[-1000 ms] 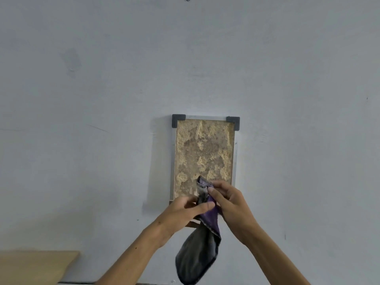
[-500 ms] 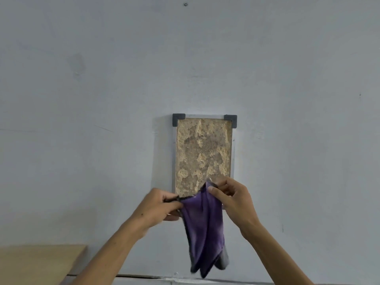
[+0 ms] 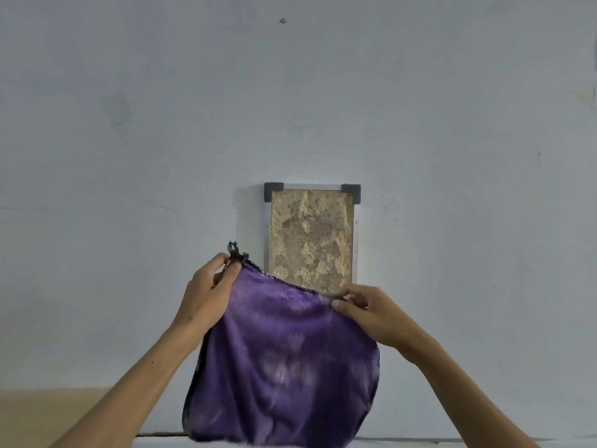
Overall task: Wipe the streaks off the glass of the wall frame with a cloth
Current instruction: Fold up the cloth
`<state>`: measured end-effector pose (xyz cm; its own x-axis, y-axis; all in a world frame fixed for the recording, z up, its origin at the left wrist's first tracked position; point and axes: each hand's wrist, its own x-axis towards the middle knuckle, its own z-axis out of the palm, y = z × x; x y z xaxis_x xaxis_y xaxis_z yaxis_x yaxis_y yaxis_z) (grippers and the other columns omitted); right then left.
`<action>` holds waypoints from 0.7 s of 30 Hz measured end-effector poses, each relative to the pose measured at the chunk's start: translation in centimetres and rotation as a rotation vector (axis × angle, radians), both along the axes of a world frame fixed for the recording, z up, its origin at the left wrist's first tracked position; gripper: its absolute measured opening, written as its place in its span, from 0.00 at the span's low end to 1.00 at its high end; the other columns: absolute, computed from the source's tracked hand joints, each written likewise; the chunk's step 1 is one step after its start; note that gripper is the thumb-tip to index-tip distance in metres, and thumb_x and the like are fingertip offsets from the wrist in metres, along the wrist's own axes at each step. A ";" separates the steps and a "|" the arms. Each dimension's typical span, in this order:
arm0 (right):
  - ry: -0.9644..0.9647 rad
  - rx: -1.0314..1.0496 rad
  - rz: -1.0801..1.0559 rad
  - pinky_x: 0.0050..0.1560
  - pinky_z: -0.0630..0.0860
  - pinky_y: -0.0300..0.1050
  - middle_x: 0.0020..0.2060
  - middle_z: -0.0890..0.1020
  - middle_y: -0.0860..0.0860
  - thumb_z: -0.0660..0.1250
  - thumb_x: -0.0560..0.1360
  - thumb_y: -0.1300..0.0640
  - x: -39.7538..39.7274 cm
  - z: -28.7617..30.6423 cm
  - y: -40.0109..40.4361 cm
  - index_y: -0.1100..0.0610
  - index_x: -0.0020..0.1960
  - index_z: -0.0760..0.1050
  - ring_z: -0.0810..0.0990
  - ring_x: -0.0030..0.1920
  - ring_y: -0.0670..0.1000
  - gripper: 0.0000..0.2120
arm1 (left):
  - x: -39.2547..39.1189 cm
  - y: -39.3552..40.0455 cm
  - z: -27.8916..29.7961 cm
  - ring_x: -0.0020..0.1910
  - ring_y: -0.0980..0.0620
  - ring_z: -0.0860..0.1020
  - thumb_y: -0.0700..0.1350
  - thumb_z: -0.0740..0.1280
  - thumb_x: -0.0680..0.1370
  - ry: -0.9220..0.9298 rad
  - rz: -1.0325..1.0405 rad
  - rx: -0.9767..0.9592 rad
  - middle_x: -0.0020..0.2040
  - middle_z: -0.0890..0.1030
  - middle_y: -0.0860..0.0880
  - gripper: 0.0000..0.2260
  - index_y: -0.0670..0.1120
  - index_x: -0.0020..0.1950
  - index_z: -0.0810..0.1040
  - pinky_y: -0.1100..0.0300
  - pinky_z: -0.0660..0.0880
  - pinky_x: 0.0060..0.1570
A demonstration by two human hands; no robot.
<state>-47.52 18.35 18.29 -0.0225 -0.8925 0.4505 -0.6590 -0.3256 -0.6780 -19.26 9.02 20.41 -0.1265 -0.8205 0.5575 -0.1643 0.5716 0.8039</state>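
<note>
A small wall frame point(image 3: 311, 234) hangs on the pale wall, with dark corner caps, a metal rim and blotchy tan smears across its glass. A purple cloth point(image 3: 284, 363) hangs spread out flat in front of the frame's lower part and hides its bottom edge. My left hand point(image 3: 208, 294) pinches the cloth's upper left corner, where a small dark loop sticks up. My right hand point(image 3: 371, 313) pinches the upper right corner, just below the frame's lower right.
A wooden surface point(image 3: 48, 412) shows at the lower left. A small screw or nail point(image 3: 283, 21) sits high on the wall above the frame. A ledge or seam point(image 3: 420, 439) runs along the bottom of the wall.
The cloth was bunched between both hands; my hands have moved apart and it now hangs open as a flat sheet. My left hand went left and up.
</note>
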 end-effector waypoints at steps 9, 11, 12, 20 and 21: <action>-0.256 0.191 0.344 0.63 0.81 0.56 0.55 0.86 0.58 0.65 0.83 0.46 7.3 0.5 0.2 0.63 0.60 0.80 0.85 0.57 0.58 0.20 | -3.9 3.0 3.1 0.40 0.47 0.84 0.62 0.65 0.78 -0.285 -0.352 -0.055 0.42 0.86 0.48 0.16 0.52 0.50 0.85 0.53 0.79 0.46; -0.378 0.184 0.353 0.56 0.83 0.52 0.53 0.87 0.57 0.63 0.84 0.47 7.5 1.8 0.3 0.61 0.59 0.81 0.86 0.55 0.57 0.18 | -2.5 2.3 2.7 0.43 0.46 0.86 0.71 0.63 0.74 -0.345 -0.307 0.124 0.43 0.87 0.46 0.28 0.48 0.49 0.86 0.53 0.81 0.51; -0.413 0.171 0.332 0.52 0.84 0.50 0.51 0.87 0.55 0.61 0.85 0.46 7.6 2.4 0.4 0.58 0.57 0.82 0.87 0.52 0.55 0.17 | -1.6 1.9 2.2 0.47 0.46 0.86 0.76 0.61 0.71 -0.424 -0.318 0.212 0.45 0.88 0.46 0.34 0.46 0.50 0.86 0.53 0.81 0.55; -0.509 0.127 0.102 0.51 0.80 0.53 0.43 0.85 0.60 0.60 0.86 0.47 5.4 3.4 -0.3 0.66 0.54 0.80 0.84 0.44 0.57 0.21 | 0.6 0.5 -5.1 0.64 0.46 0.80 0.44 0.80 0.71 -0.534 -0.747 0.570 0.60 0.84 0.44 0.19 0.41 0.59 0.84 0.44 0.65 0.76; -0.538 0.131 0.057 0.50 0.81 0.52 0.43 0.86 0.60 0.61 0.86 0.48 4.8 3.2 -0.2 0.66 0.54 0.81 0.85 0.43 0.57 0.21 | 0.8 0.2 -5.2 0.66 0.45 0.79 0.40 0.78 0.73 -0.511 -0.774 0.605 0.63 0.83 0.42 0.20 0.38 0.63 0.81 0.42 0.65 0.76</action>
<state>-42.67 18.10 21.49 -0.1691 -0.9467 0.2741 -0.1924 -0.2410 -0.9513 -18.51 9.26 15.16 -0.8237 -0.5399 -0.1733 -0.3248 0.1987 0.9247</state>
